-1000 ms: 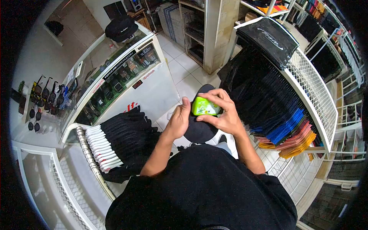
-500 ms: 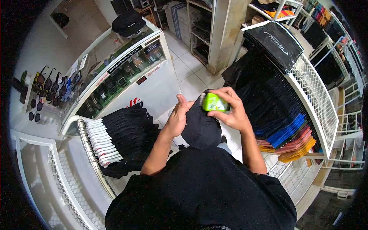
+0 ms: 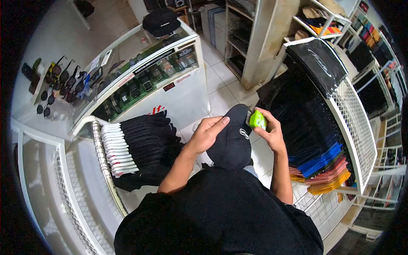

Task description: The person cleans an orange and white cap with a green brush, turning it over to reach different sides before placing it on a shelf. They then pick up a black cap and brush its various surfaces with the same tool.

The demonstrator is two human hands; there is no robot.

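A black cap (image 3: 229, 146) with a white emblem on its front is in front of my chest, its brim pointing away from me. My left hand (image 3: 207, 135) grips the cap at its left side, thumb lying on top near the brim and fingers hidden beneath. In my right hand (image 3: 272, 132) is a bright green brush (image 3: 258, 120), pinched between thumb and fingers. Its pale bristles face left, right at the right edge of the cap's brim.
Black garments with white hangers (image 3: 121, 148) hang at left. Behind them stands a glass display counter (image 3: 187, 91) with another black cap (image 3: 161, 22) on top. To the right is a rack of dark, blue, pink and yellow clothes (image 3: 318, 157). Sunglasses (image 3: 63, 76) hang at far left.
The brush has moved from the cap's upper front to the right edge of its brim. The cap has turned, bringing its white emblem into view, and my left thumb now lies across it.
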